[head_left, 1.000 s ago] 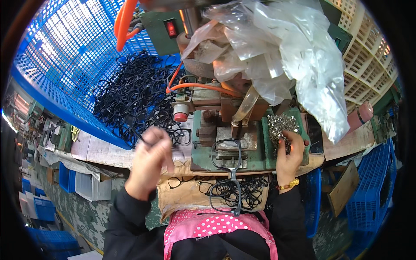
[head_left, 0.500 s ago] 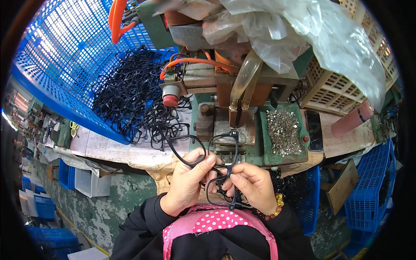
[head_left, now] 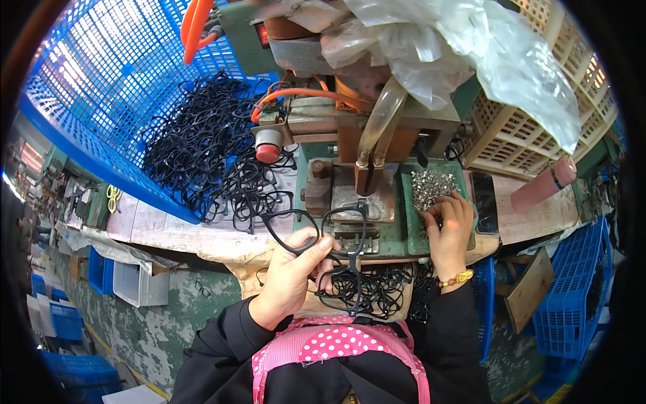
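In my left hand (head_left: pixel 289 279), thumb and fingers pinch black plastic eyeglass frames (head_left: pixel 367 232). One pair spreads in front of the press, and another black rim hangs below it, toward my apron. The upper right rim reaches close under the press's brown jaw (head_left: pixel 367 178). My right hand (head_left: pixel 449 232) is over the green tray (head_left: pixel 406 219), fingers bent into a heap of tiny silvery metal parts (head_left: pixel 431 187). What lies between those fingertips is too small to make out.
A blue mesh basket (head_left: pixel 101 155) at left holds a tangle of black frames (head_left: pixel 202 135), spilling onto the table. More frames (head_left: pixel 383 293) lie below my hands. A phone (head_left: pixel 483 202) and pink bottle (head_left: pixel 542 188) are on the right. Clear plastic (head_left: pixel 498 60) hangs above.
My right hand has let go of the eyeglass frames and moved right, onto the metal parts in the tray. The left hand keeps its hold, nearly in the same place.
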The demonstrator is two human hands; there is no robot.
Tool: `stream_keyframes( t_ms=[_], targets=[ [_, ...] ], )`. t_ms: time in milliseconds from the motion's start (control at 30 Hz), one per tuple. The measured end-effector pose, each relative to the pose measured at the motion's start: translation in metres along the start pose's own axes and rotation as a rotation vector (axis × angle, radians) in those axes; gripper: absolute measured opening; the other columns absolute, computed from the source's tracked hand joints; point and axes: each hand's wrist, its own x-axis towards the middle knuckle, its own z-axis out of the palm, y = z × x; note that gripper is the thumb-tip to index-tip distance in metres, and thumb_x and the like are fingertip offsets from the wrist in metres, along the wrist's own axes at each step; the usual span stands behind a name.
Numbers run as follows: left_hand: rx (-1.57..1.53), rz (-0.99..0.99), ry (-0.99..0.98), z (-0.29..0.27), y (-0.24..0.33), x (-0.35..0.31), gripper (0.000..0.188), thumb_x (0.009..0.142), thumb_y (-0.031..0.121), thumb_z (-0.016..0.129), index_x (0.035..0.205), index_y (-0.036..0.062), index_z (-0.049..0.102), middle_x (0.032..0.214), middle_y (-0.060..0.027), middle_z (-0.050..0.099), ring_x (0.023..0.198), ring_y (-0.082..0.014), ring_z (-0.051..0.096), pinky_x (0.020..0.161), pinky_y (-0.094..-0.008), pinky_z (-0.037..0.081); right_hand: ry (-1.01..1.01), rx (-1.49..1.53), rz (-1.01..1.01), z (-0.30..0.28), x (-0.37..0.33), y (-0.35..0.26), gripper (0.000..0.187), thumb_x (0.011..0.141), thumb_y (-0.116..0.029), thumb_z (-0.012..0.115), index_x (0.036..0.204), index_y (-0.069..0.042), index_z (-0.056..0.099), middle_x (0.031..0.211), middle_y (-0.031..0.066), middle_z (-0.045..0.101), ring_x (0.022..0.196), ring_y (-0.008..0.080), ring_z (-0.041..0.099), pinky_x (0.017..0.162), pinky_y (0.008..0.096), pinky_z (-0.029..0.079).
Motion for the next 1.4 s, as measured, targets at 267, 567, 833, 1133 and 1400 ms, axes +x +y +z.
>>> stream_keyframes(
  t_ms=[267,567,833,1133,1400],
  targets=[
    [0.462,0.275,-0.113,-0.009,-0.007,-0.001,0.014,0.095,0.008,0.070,0.106,0.0003,0.065,0.078,-0.0029,0.063,0.064,-0.0083,0.058,0.056,-0.0238,0.047,0.032,0.034,0.026,0.003,0.002,-0.007,0.014,0.079,-0.006,0.077,0.088,-0.007,0.066,0.109,0.0070,0.067,0.125,0.0347,0.054,0.113,0.0581,0.031],
    [0.208,0.128,-0.119,-0.047,0.006,-0.032,0.021,0.096,0.005,0.066,0.113,0.0028,0.054,0.101,-0.0108,0.066,0.089,-0.0165,0.065,0.077,-0.0305,0.053,0.019,0.060,-0.017,0.002,0.004,-0.001,0.007,0.085,-0.006,0.070,0.092,-0.007,0.068,0.104,0.0059,0.069,0.114,0.0324,0.059,0.111,0.0552,0.033],
    [0.135,0.149,-0.073,-0.071,0.010,-0.030,0.016,0.106,0.017,0.050,0.099,0.0043,0.055,0.096,-0.0078,0.061,0.091,-0.0162,0.059,0.085,-0.0312,0.047,0.005,0.631,0.265,-0.006,0.001,-0.019,0.014,0.096,0.003,0.060,0.107,-0.001,0.067,0.100,0.0041,0.067,0.091,0.0137,0.063,0.084,0.0223,0.049],
    [0.330,0.515,-0.047,-0.009,0.069,-0.002,0.024,0.109,0.014,0.039,0.110,-0.0035,0.056,0.098,-0.0183,0.069,0.089,-0.0234,0.068,0.083,-0.0366,0.056,0.166,0.815,0.030,-0.014,0.027,-0.100,0.013,0.087,0.002,0.071,0.099,-0.004,0.070,0.104,0.0079,0.066,0.109,0.0272,0.060,0.096,0.0379,0.047],
    [0.381,0.842,0.049,0.014,0.089,0.021,0.032,0.111,0.017,0.040,0.107,-0.0040,0.063,0.099,-0.0188,0.073,0.084,-0.0181,0.069,0.081,-0.0298,0.054,0.136,1.065,0.113,0.011,0.025,-0.125,0.028,0.085,0.004,0.075,0.110,-0.001,0.063,0.108,0.0097,0.061,0.101,0.0204,0.060,0.087,0.0311,0.050]
  ],
)
